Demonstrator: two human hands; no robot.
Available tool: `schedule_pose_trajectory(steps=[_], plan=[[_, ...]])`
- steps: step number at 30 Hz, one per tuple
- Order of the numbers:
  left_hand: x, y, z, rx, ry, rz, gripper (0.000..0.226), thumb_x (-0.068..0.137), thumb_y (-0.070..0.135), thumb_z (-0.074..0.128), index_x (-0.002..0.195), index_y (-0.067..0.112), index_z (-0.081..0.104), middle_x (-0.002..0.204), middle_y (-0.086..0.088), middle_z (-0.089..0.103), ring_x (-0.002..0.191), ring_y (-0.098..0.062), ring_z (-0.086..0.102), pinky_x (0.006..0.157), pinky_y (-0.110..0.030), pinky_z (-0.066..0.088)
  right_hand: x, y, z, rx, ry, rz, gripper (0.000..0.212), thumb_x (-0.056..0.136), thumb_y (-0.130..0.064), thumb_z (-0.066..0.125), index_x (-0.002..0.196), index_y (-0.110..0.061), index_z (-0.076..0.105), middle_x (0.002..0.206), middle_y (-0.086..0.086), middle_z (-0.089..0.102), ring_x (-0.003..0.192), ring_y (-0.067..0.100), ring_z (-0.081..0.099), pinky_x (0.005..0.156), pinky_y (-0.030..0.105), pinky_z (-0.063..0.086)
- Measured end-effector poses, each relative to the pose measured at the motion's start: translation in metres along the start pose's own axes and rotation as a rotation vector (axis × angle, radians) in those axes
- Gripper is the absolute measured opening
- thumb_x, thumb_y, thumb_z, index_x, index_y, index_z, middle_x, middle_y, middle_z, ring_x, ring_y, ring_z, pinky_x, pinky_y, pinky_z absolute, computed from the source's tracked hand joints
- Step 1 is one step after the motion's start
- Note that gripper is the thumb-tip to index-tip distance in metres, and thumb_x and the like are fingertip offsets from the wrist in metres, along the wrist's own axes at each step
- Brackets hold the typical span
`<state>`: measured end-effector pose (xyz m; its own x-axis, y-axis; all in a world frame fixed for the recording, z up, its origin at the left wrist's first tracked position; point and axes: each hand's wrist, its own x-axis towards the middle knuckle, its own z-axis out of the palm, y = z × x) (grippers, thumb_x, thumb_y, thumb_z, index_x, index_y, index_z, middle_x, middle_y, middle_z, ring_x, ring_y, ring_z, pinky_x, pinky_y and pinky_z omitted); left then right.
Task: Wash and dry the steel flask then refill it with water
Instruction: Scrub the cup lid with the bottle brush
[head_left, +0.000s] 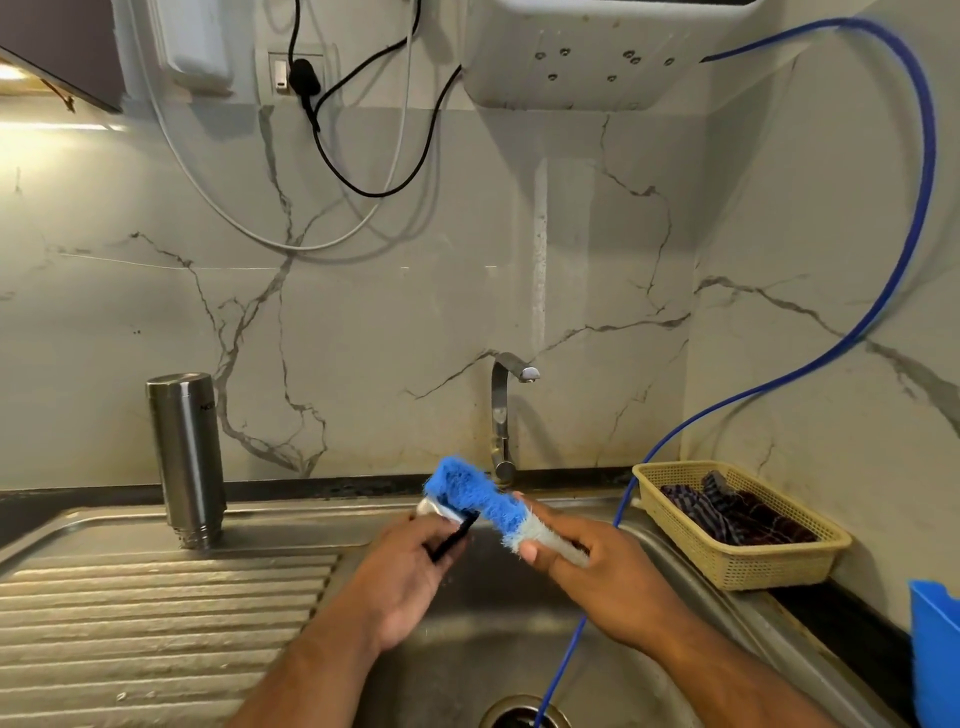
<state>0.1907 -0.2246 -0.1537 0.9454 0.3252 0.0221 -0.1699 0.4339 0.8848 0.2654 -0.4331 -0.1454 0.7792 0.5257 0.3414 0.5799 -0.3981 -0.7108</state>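
Note:
The steel flask (188, 457) stands upside down on the draining board, mouth down, well left of both hands. Over the sink basin my left hand (410, 571) grips a small steel lid with a black strap (441, 512). My right hand (587, 577) holds a bottle brush (480, 499) with blue and white bristles. The brush's bristles press against the lid. The brush's handle is hidden in my right palm.
A steel tap (503, 415) rises behind the sink (467, 649). A blue hose (883, 291) runs from the wall unit down into the drain (522, 714). A yellow basket (737, 558) with a dark cloth sits at right, beside a blue container (935, 649). The ribbed draining board (156, 623) lies at left.

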Motion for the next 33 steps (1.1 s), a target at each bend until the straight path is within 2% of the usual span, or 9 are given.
schedule_pose_trajectory(steps=[4, 10, 12, 15, 19, 21, 25, 28, 33], plan=[[-0.002, -0.004, -0.003, 0.418, 0.052, 0.112, 0.052, 0.071, 0.021, 0.086, 0.119, 0.018, 0.066, 0.110, -0.006, 0.075, 0.113, -0.025, 0.067, 0.105, -0.044, 0.050, 0.002, 0.003, -0.001, -0.038, 0.025, 0.002, 0.042, 0.094, -0.055, 0.063, 0.130, -0.067, 0.046, 0.105, -0.037, 0.060, 0.100, -0.013, 0.059, 0.092, 0.017, 0.049], [0.000, -0.004, -0.007, 0.574, 0.115, 0.208, 0.056, 0.072, 0.026, 0.090, 0.119, 0.033, 0.063, 0.108, 0.000, 0.073, 0.102, -0.020, 0.070, 0.087, -0.041, 0.062, 0.002, -0.005, -0.002, -0.076, 0.013, 0.004, 0.044, 0.093, -0.058, 0.062, 0.130, -0.072, 0.043, 0.127, -0.026, 0.064, 0.107, -0.008, 0.058, 0.097, 0.025, 0.051], [-0.002, -0.005, -0.006, 0.646, 0.090, 0.234, 0.051, 0.075, 0.025, 0.088, 0.118, 0.033, 0.063, 0.105, 0.004, 0.074, 0.101, -0.014, 0.071, 0.082, -0.031, 0.061, 0.000, -0.005, -0.001, -0.089, -0.024, -0.007, 0.042, 0.092, -0.058, 0.064, 0.120, -0.080, 0.042, 0.129, -0.029, 0.063, 0.109, -0.008, 0.058, 0.099, 0.028, 0.051], [-0.002, -0.006, -0.005, 0.781, 0.101, 0.280, 0.056, 0.076, 0.024, 0.088, 0.122, 0.039, 0.058, 0.106, 0.007, 0.070, 0.100, -0.013, 0.069, 0.075, -0.024, 0.058, 0.000, -0.002, -0.002, -0.100, 0.015, 0.020, 0.048, 0.092, -0.060, 0.063, 0.136, -0.066, 0.045, 0.131, -0.021, 0.065, 0.111, -0.004, 0.059, 0.100, 0.032, 0.052], [-0.001, -0.008, -0.007, 0.795, 0.081, 0.251, 0.042, 0.078, 0.026, 0.086, 0.114, 0.031, 0.065, 0.101, 0.008, 0.075, 0.097, -0.008, 0.070, 0.087, -0.032, 0.059, -0.002, -0.004, 0.000, -0.082, -0.066, -0.023, 0.049, 0.092, -0.057, 0.065, 0.131, -0.074, 0.042, 0.131, -0.030, 0.062, 0.115, -0.006, 0.057, 0.104, 0.034, 0.050], [0.001, -0.010, -0.007, 0.830, 0.091, 0.263, 0.055, 0.076, 0.030, 0.088, 0.121, 0.032, 0.058, 0.106, 0.005, 0.071, 0.097, -0.012, 0.069, 0.083, -0.031, 0.060, 0.000, -0.002, 0.000, -0.098, -0.017, 0.009, 0.050, 0.092, -0.060, 0.062, 0.138, -0.065, 0.043, 0.132, -0.024, 0.063, 0.115, -0.003, 0.058, 0.103, 0.037, 0.051], [0.003, -0.009, -0.005, 0.749, 0.133, 0.209, 0.074, 0.074, 0.047, 0.085, 0.130, 0.034, 0.037, 0.115, -0.002, 0.061, 0.100, -0.018, 0.065, 0.078, -0.028, 0.056, 0.000, 0.000, -0.004, -0.081, 0.014, -0.013, 0.050, 0.092, -0.060, 0.062, 0.139, -0.060, 0.046, 0.130, -0.025, 0.064, 0.113, -0.007, 0.059, 0.101, 0.030, 0.052], [0.003, -0.007, -0.008, 0.492, 0.101, 0.174, 0.073, 0.074, 0.072, 0.070, 0.127, 0.025, 0.052, 0.116, -0.013, 0.067, 0.094, -0.024, 0.064, 0.078, -0.032, 0.052, -0.003, -0.003, -0.008, -0.041, 0.003, -0.035, 0.046, 0.092, -0.056, 0.066, 0.132, -0.068, 0.046, 0.123, -0.036, 0.061, 0.113, -0.011, 0.057, 0.103, 0.029, 0.051], [0.008, -0.004, -0.006, 0.166, 0.222, 0.091, 0.067, 0.091, 0.070, 0.041, 0.119, 0.014, 0.064, 0.106, -0.019, 0.067, 0.082, -0.024, 0.052, 0.070, -0.033, 0.046, -0.006, -0.008, -0.003, -0.037, -0.037, -0.079, 0.052, 0.091, -0.054, 0.068, 0.127, -0.078, 0.041, 0.133, -0.035, 0.058, 0.118, -0.014, 0.054, 0.105, 0.029, 0.051]])
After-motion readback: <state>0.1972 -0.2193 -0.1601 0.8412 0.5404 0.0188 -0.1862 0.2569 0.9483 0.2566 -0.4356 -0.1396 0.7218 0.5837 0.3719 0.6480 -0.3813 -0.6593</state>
